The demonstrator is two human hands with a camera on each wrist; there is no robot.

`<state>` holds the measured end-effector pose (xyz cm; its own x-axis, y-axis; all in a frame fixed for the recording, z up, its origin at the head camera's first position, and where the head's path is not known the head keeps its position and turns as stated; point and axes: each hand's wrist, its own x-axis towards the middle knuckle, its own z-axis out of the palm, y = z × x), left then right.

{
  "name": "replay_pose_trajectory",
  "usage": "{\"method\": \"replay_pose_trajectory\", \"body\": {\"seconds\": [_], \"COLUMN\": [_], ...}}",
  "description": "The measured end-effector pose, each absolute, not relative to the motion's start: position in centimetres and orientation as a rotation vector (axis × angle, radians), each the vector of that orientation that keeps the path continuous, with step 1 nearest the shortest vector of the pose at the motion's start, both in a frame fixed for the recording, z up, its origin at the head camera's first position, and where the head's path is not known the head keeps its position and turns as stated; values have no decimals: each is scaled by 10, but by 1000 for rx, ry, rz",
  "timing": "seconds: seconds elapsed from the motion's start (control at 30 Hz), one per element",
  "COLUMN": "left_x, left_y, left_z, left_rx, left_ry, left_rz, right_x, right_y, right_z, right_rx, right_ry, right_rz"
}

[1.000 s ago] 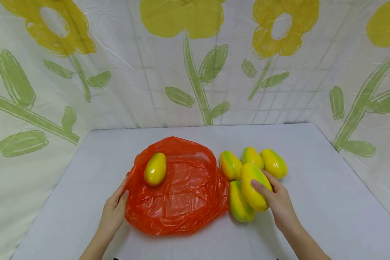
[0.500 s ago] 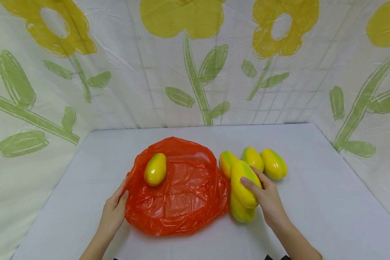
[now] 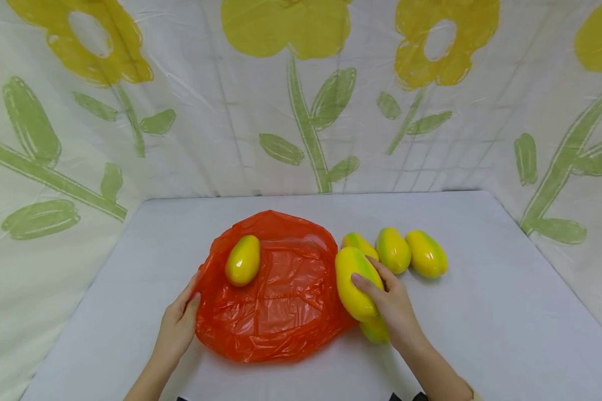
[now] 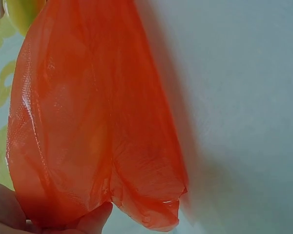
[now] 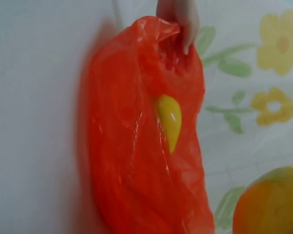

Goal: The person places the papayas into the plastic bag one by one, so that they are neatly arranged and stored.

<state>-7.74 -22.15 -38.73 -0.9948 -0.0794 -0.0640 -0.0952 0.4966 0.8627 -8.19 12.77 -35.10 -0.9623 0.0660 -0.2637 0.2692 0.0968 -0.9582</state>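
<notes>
Head view, right hand [image 3: 390, 309] grip curled round mango [image 3: 353, 282], left hand [image 3: 178, 328] pinching orange bag [image 3: 276, 295] edge

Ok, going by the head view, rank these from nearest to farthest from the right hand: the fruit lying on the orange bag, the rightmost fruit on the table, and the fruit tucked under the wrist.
1. The fruit under the wrist, right beneath the right hand.
2. The rightmost fruit, behind and to the right on the table.
3. The fruit on the orange bag, far to the left, near the left hand.
</notes>
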Motion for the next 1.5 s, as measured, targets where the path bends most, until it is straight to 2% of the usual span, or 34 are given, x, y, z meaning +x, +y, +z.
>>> {"method": "replay_pose_trajectory", "body": {"seconds": [0.87,1.5], "left_x": [-77,-78], "left_y": [-220,-220], "left_z": [-389,-389], "left_rx": [-104,-122], "left_ry": [2763,2721], "left_rz": [1570,1569], "right_x": [-83,-94], "right_y": [80,65], "right_z": [-347,-352], "right_rx": [254,241], "right_ry": [2025,2011], "right_rz": [-2076,-2083]}}
